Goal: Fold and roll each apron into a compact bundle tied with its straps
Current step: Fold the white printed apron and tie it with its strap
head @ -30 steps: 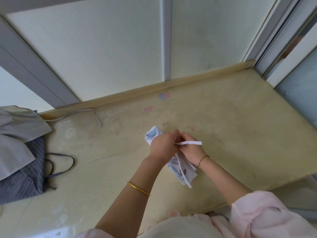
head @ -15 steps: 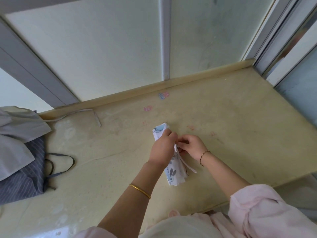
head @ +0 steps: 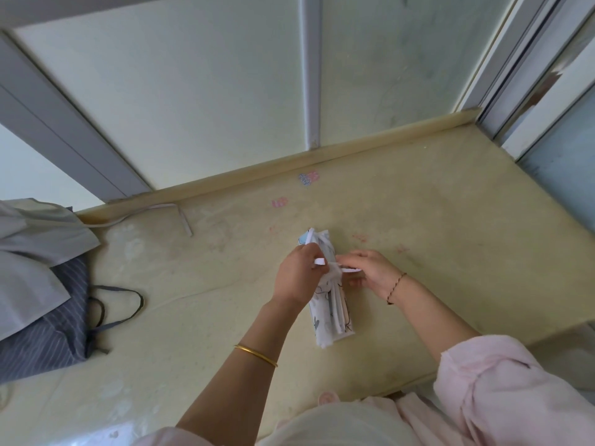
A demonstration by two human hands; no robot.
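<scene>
Apron roll (head: 330, 317), long axis near-to-far, near end slightly right

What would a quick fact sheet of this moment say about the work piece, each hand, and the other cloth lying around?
Work piece: rolled printed apron, lying on the yellowish table
Left hand: pinches a white strap end at the roll's middle
Right hand: pinches the other strap end
Stage: tie apparently under way, not yet finished
Other cloth: light grey cloth over dark striped cloth, far left

Yellow table (head: 450, 252) bears rolled apron (head: 325, 320), striped apron (head: 48, 342).
</scene>
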